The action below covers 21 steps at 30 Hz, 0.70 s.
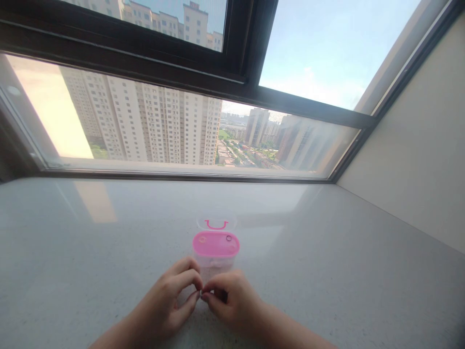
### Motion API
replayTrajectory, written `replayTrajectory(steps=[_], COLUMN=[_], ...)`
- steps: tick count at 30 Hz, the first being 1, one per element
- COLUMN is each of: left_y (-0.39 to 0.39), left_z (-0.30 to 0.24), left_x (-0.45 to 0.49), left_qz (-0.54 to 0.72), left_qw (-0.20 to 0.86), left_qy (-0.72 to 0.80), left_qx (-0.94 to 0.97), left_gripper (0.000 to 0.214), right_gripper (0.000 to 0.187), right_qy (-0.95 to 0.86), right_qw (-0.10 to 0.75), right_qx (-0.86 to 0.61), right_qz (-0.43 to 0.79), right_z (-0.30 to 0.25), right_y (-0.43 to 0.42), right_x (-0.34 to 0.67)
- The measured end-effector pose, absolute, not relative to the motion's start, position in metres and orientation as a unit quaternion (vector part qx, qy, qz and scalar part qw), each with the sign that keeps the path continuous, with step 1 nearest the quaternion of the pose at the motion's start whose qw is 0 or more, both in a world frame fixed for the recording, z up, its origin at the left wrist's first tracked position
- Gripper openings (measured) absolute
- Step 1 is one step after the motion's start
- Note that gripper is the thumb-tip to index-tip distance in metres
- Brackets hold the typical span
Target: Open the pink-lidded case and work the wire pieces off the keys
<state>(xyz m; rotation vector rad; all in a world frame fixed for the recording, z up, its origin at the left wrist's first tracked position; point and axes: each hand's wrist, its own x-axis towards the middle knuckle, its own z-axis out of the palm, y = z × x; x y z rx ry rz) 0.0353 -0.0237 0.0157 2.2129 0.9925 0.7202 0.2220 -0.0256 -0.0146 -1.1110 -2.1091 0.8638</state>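
Note:
My left hand [175,290] and my right hand [232,296] meet fingertip to fingertip low in the middle of the view. Thumb and forefinger are pinched on each hand, around something tiny and pale that is too small to make out. Just beyond them stands a small oval clear plastic box with a pink tray [215,245] at its top. A dark ring [228,238] lies at the tray's right end, and a small yellowish ring-shaped piece [202,239] lies at the left. Behind the tray is a clear lid with a pink handle [216,225].
The box rests on a pale speckled windowsill [109,271]. A dark-framed window [189,174] runs along the back, with tall buildings outside. A plain wall [417,150] closes off the right side.

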Motion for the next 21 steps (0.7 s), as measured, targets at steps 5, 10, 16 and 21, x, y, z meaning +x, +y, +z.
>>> replayTrajectory(steps=[5, 10, 16, 21], left_y=[-0.026, -0.027, -0.028, -0.016], left_z=[0.015, 0.012, 0.015, 0.007], left_x=[0.037, 0.038, 0.037, 0.03], left_qz=[0.29, 0.298, 0.303, 0.321], left_qw=[0.292, 0.297, 0.301, 0.211], left_qy=[0.387, 0.384, 0.377, 0.463], left_qx=[0.825, 0.822, 0.822, 0.799], left_gripper=[0.016, 0.017, 0.016, 0.012], right_gripper=[0.018, 0.015, 0.014, 0.011], right_qy=[-0.777, -0.78, -0.774, -0.753], right_qw=[0.296, 0.304, 0.323, 0.336], right_qx=[-0.421, -0.422, -0.418, -0.428], right_qz=[0.363, 0.347, 0.348, 0.369], right_z=[-0.015, -0.015, -0.017, -0.017], right_y=[-0.028, -0.027, -0.027, -0.026], right_x=[0.222, 0.221, 0.221, 0.221])
